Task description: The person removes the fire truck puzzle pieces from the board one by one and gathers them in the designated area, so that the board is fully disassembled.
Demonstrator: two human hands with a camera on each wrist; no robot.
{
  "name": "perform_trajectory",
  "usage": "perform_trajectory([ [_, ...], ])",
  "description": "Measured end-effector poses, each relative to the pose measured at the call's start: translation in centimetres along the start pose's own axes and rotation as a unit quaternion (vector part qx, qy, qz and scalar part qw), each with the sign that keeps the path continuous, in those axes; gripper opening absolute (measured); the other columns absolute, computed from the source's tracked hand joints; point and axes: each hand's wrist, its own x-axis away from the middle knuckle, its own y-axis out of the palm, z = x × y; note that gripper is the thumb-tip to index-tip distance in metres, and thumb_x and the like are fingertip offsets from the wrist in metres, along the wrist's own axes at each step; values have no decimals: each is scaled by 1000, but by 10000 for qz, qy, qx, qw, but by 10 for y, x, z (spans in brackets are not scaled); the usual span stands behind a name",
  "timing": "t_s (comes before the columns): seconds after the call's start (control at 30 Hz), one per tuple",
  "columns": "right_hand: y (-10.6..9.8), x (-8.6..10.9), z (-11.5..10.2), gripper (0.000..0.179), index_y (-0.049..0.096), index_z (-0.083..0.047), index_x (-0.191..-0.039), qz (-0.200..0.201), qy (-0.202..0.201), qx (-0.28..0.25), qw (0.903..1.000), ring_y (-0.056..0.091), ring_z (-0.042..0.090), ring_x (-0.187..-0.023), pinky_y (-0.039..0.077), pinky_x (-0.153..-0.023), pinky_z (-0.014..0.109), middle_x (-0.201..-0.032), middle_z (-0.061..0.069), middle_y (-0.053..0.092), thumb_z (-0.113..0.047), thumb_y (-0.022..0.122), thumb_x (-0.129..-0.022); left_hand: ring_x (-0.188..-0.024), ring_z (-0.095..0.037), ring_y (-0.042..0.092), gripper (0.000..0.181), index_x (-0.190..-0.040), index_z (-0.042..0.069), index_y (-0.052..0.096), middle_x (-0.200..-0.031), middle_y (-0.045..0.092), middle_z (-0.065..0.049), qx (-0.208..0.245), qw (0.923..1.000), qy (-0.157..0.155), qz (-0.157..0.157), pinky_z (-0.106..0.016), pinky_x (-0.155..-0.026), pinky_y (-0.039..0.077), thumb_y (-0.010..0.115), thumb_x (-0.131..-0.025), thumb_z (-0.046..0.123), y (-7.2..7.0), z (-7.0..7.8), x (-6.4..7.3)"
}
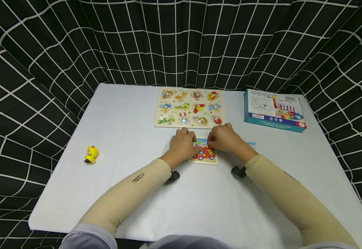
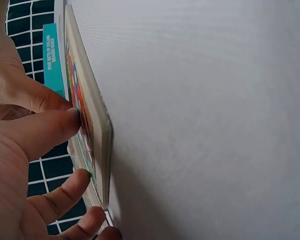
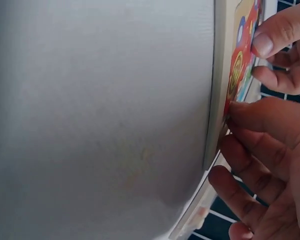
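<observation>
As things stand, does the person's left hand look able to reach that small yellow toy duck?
Probably yes: nothing shows on the white tabletop between the left hand and the duck. That hand is touching the flat puzzle with a red vehicle, so may need to leave it first.

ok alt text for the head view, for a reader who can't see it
A person's left hand and right hand hold a small red-vehicle puzzle on a white table. Behind it lies a bug puzzle board; a teal-edged box sits at far right, a yellow duck toy at left.
</observation>
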Motion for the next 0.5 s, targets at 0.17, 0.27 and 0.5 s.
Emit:
perform_trajectory([
  [0.17,-2,-1,-1,14,67,-22,-69,121,-195,201,9995,54,15,-73,28,-88,47,-70,-9,58,-25,79,-77,-92,-21,42,43,-97,19,62,-99,44,-1,-82,9998,-160,-90,-36,-70,41,76,-78,55,-3,4,-2],
  [0.27,-2,-1,-2,15,66,-22,-68,184,-305,311,9989,53,14,-72,28,-86,48,-69,-9,57,-25,78,-75,-93,-21,43,43,-97,20,63,-100,46,-2,-188,9994,-234,-155,-37,-70,42,76,-77,56,-4,6,-4],
  [0.5,-1,-2,-3,14,65,-22,-67,258,-401,456,9978,53,14,-74,28,-86,49,-70,-9,56,-25,78,-73,-92,-21,45,42,-92,21,63,-101,48,-2,-218,9987,-382,-276,-37,-69,43,77,-75,56,-6,7,-7],
])
